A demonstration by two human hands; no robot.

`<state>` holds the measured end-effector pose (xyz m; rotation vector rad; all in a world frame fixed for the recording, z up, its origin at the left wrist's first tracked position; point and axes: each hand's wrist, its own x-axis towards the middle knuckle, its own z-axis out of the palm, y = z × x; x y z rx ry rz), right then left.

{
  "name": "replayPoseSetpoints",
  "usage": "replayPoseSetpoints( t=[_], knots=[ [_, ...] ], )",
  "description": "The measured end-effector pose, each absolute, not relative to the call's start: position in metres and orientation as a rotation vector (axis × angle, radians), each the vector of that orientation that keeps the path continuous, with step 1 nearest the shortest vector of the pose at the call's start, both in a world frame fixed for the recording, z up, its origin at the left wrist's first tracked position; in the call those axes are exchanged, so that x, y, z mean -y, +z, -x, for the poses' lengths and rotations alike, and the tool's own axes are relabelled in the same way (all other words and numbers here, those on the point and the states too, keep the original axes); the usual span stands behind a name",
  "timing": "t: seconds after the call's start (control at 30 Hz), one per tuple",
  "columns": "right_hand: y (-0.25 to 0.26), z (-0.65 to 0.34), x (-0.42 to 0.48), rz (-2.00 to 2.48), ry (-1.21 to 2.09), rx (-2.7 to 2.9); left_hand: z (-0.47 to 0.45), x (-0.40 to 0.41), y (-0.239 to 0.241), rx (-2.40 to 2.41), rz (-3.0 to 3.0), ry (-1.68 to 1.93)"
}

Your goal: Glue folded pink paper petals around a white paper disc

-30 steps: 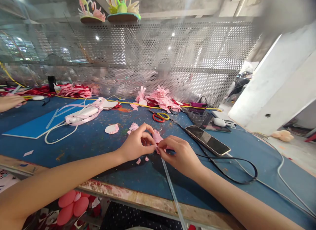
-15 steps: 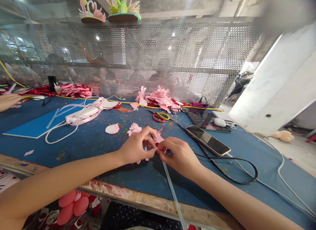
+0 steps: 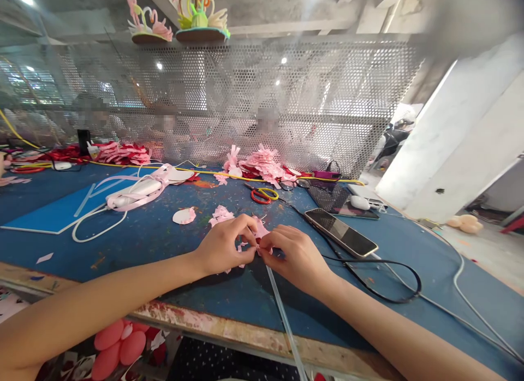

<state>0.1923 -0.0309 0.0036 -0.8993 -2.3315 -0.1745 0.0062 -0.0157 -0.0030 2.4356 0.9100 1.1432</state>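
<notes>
Both my hands meet over the blue worktable (image 3: 172,239). My left hand (image 3: 227,244) pinches a small pink paper piece (image 3: 260,231) between thumb and fingers. My right hand (image 3: 297,255) is closed on the same pink piece and on the top end of a thin clear stick (image 3: 282,315), which runs down toward the table's front edge. Small pink scraps (image 3: 221,214) lie just beyond my left hand.
A phone (image 3: 339,232) with a black cable (image 3: 388,283) lies right of my hands. Red-and-yellow scissors (image 3: 264,194), a heap of pink cut paper (image 3: 262,165), a white glue gun wrapped in pink ribbon (image 3: 139,190) and a perforated metal screen (image 3: 245,97) lie beyond.
My hands have sunk slightly toward the table and the fingers have closed tighter round the pink piece. The other person's hand at the far left has left the view.
</notes>
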Motion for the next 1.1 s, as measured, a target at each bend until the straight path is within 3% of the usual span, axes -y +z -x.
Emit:
replayPoseSetpoints(
  t=[0.9,1.1],
  knots=[
    [-0.0008,-0.189,0.0343,0.674,-0.406,2.335,-0.0089,0.0225,-0.0052,-0.738,-2.548,1.394],
    [0.0012,-0.1862,0.0375,0.649,-0.401,2.318,-0.0041,0.0203,-0.0028,-0.649,-2.553,1.317]
  ],
)
